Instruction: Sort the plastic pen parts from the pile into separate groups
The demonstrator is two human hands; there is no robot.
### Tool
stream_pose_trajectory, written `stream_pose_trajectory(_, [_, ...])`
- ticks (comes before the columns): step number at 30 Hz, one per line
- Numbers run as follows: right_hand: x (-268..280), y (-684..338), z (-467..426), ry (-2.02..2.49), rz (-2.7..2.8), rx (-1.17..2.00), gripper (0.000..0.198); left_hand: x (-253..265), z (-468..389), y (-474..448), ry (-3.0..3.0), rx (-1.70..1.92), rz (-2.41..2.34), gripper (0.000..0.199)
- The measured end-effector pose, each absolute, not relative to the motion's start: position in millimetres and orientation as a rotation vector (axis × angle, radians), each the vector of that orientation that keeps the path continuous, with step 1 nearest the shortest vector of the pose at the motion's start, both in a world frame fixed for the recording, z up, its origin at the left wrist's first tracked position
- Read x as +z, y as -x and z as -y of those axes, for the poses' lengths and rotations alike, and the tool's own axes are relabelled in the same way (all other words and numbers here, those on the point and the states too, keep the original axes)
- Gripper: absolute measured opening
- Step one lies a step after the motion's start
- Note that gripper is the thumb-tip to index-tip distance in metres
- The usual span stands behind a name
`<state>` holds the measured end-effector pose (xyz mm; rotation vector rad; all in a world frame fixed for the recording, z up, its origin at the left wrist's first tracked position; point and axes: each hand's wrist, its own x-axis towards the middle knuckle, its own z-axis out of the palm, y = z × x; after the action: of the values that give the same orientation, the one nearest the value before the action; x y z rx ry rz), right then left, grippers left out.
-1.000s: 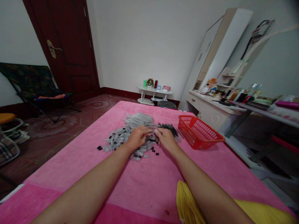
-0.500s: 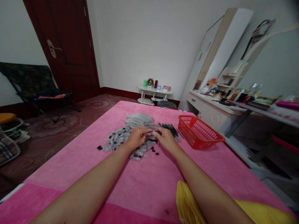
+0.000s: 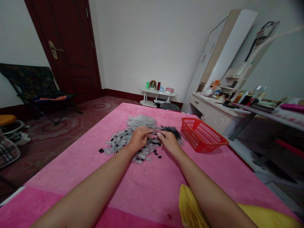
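Observation:
My left hand (image 3: pixel 140 137) hovers over a heap of small clear plastic caps (image 3: pixel 120 141) and black plugs, its fingers bent and pinched together at the tips. Close by on the right, my right hand (image 3: pixel 169 141) also has its thumb and fingers pinched. Whatever lies between the fingertips is too small to make out. Just beyond the hands lies a stack of clear, slim tubes (image 3: pixel 141 121). Beside my right hand is a bunch of thin sticks with black ends (image 3: pixel 174 130). A few loose black plugs (image 3: pixel 159 156) are scattered at the heap's near edge.
A red plastic basket (image 3: pixel 201 136) stands right of the sticks on the pink cloth (image 3: pixel 147 190). Yellow fabric (image 3: pixel 191 205) lies under my right forearm. Further off are a white side table (image 3: pixel 156 91), a folding chair (image 3: pixel 47 85) and a cluttered dresser (image 3: pixel 213 104).
My hands have drawn slightly apart at the fingertips. The left fingers have lifted and straightened a little. The heap, the tubes and the basket look unchanged.

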<state>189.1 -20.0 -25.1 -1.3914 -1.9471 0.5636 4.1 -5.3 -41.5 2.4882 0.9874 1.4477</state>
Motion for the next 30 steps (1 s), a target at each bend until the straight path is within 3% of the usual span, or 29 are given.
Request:
stream_pose_trajectory(3, [-26.5, -189.7, 21.8, 1.441, 2.083, 0.337, 0.013, -34.7, 7.4, -2.5, -2.319, 1.67, -1.04, 0.025])
stream_pose_trajectory(9, [-29.4, -187.1, 25.7, 1.522, 2.186, 0.185, 0.015, -19.1, 10.5, -9.2, -1.65, 1.941, -0.858, 0.01])
stream_pose_trajectory(14, [-28.9, -189.0, 26.0, 1.57, 2.165, 0.205, 0.013, -23.9, 3.1, -10.2, -1.131, 1.874, -0.755, 0.026])
stream_pose_trajectory(19, [-30.1, -194.7, 18.3, 1.514, 1.994, 0.379, 0.017, -38.3, -7.4, -2.1, -0.893, 1.85, -0.696, 0.031])
stream_pose_trajectory(30, [-28.6, -189.8, 10.8, 1.235, 1.569, 0.886, 0.022, -39.6, -10.8, -1.3, -0.698, 1.727, -0.62, 0.023])
